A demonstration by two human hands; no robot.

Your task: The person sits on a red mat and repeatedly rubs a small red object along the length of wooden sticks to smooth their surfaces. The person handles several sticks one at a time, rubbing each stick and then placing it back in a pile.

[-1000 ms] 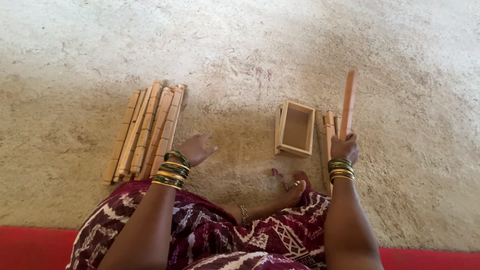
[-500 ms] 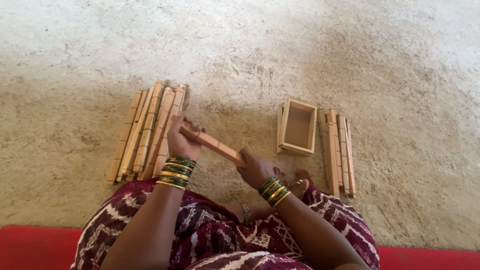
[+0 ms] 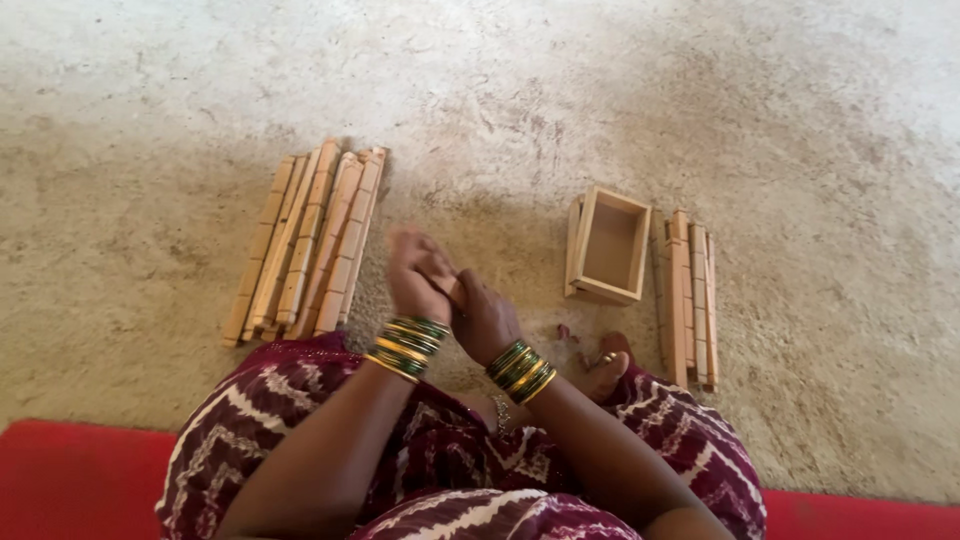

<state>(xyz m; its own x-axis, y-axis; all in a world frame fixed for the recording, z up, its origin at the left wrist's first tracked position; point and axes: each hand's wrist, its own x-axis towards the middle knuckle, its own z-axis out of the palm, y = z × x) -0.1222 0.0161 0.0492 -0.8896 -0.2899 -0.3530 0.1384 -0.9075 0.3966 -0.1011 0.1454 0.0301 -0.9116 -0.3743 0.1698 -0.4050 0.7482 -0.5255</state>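
My left hand (image 3: 415,275) and right hand (image 3: 482,315) are pressed together in front of me, over the sandy floor (image 3: 600,90); a dark sliver shows between them, but I cannot tell whether they grip a stick or how tightly they close. To my left lies one bundle of wooden sticks (image 3: 308,245), roughly eight side by side, their near ends just short of my patterned skirt (image 3: 440,460). To my right stands one open wooden frame (image 3: 607,246), with a flat piece against its left side, and just beyond it a second, smaller row of about four sticks (image 3: 690,295). Between bundle and frame the ground is bare, and it runs open far ahead. A red mat (image 3: 70,480) edges the floor beneath me.
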